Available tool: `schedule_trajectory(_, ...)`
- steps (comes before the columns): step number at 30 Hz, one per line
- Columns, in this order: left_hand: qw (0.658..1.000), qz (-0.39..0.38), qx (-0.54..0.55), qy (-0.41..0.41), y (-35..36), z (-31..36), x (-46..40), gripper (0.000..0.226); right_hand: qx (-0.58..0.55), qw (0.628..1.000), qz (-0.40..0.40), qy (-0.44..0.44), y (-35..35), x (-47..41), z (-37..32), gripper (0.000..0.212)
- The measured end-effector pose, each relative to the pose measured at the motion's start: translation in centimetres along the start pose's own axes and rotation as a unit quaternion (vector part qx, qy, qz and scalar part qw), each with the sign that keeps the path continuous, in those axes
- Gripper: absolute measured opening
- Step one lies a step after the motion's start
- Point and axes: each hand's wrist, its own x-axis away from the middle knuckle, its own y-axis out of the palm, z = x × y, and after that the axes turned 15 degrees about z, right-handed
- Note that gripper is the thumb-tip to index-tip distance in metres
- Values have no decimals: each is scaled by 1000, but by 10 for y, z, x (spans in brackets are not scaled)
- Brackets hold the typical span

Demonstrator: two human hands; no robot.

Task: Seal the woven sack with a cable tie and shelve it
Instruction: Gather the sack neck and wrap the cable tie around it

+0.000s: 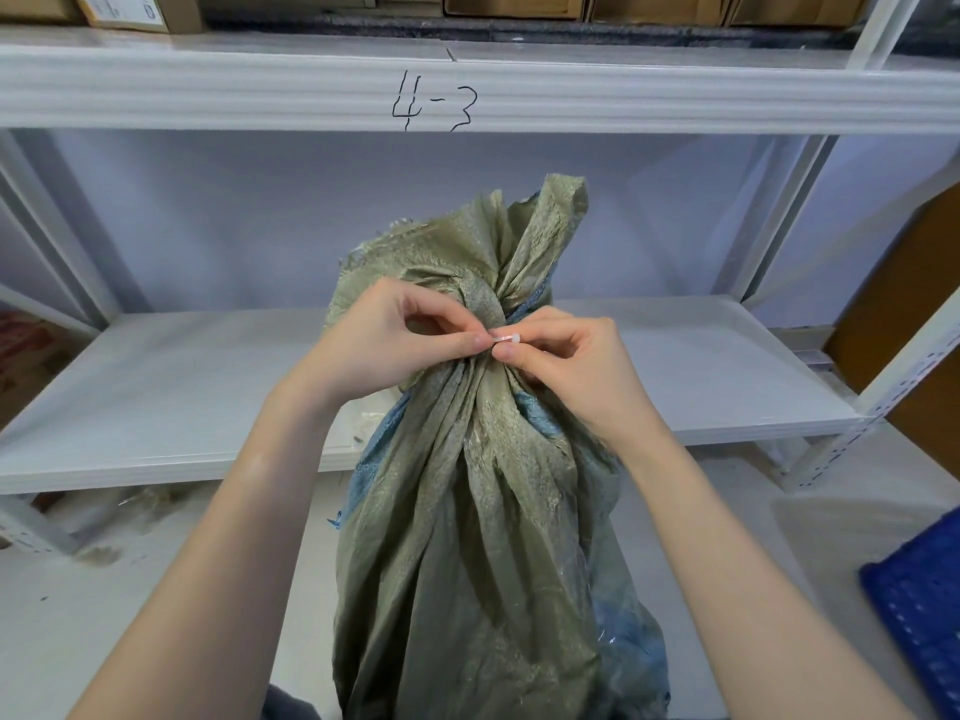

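the woven sack (467, 511) stands on the floor before the shelf (182, 387), its neck gathered. left hand (384, 345) and right hand (566, 361) both pinch the cable tie (505, 337) there. if a pinch slips, the tie could spring loose and the neck open.

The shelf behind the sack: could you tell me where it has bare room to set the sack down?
The white shelf under the "4-3" beam lies bare to the left of the sack, out to the left upright, and to its right, out to the right post. The middle is crowded: the sack stands before it, both hands pinching the tie.
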Motion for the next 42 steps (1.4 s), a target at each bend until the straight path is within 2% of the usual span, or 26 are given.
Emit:
schedule_trajectory(11, 999, 19, -34, 9, 3, -1, -1, 1, 59, 998, -2, -12, 0, 1, -6, 20)
schedule_trajectory(17, 999, 26, -16, 18, 1, -3, -1, 7, -33, 996, -10, 79, -8, -1, -6, 18)
schedule_trajectory(22, 999, 22, -28, 34, 6, -3, -1, 6, 10, 999, -15, 36, -5, -1, -4, 19)
schedule_trajectory(27, 998, 24, -34, 43, 9, -6, -1, 17, 37, 999, -18, 14, -2, 0, 0, 22)
schedule_trajectory(32, 996, 26, -45, 70, 11, -9, 0, 12, -42, 990, -9, 137, -4, 1, -8, 20)
schedule_trajectory(33, 996, 29, -40, 71, 12, -9, 0, 11, -44, 989, -6, 143, -4, 0, -7, 25)
schedule_trajectory(37, 994, 38, -29, 95, 19, -8, 3, 6, 103, 993, -19, 50, 7, 4, -2, 47)
schedule_trajectory(42, 992, 67, -13, 104, 25, -15, 5, 3, 73, 997, -4, 23, 12, 5, 1, 52)
